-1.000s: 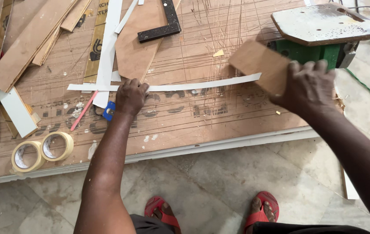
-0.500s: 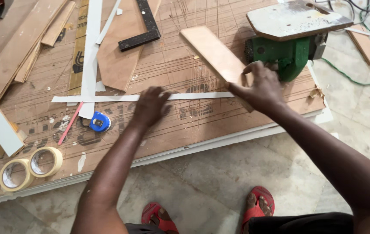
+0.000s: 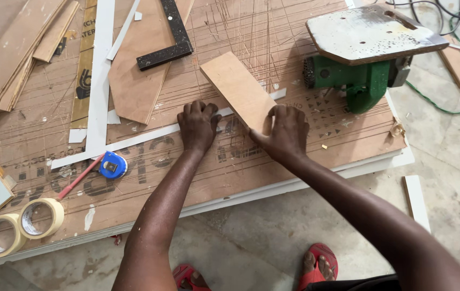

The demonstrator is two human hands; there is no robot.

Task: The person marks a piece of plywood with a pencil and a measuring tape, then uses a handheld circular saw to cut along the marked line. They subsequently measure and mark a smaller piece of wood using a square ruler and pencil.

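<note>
A small rectangular plywood piece [image 3: 238, 89] lies flat on the large plywood sheet [image 3: 197, 172], across a long thin white strip [image 3: 143, 137]. My right hand [image 3: 281, 132] presses on the piece's near end, fingers over its edge. My left hand [image 3: 197, 125] rests curled on the white strip just left of the piece, pinning it to the sheet.
A green power saw [image 3: 367, 51] sits upturned at the right. A black try square [image 3: 168, 37], a blue tape measure [image 3: 113, 165], a red pencil [image 3: 79, 178] and two tape rolls [image 3: 19, 226] lie to the left among wood offcuts [image 3: 133, 75]. My feet in red sandals [image 3: 319, 264] stand below.
My right hand has laid the plywood piece down flat over the white strip. My left hand has slid right along the strip, up beside the piece.
</note>
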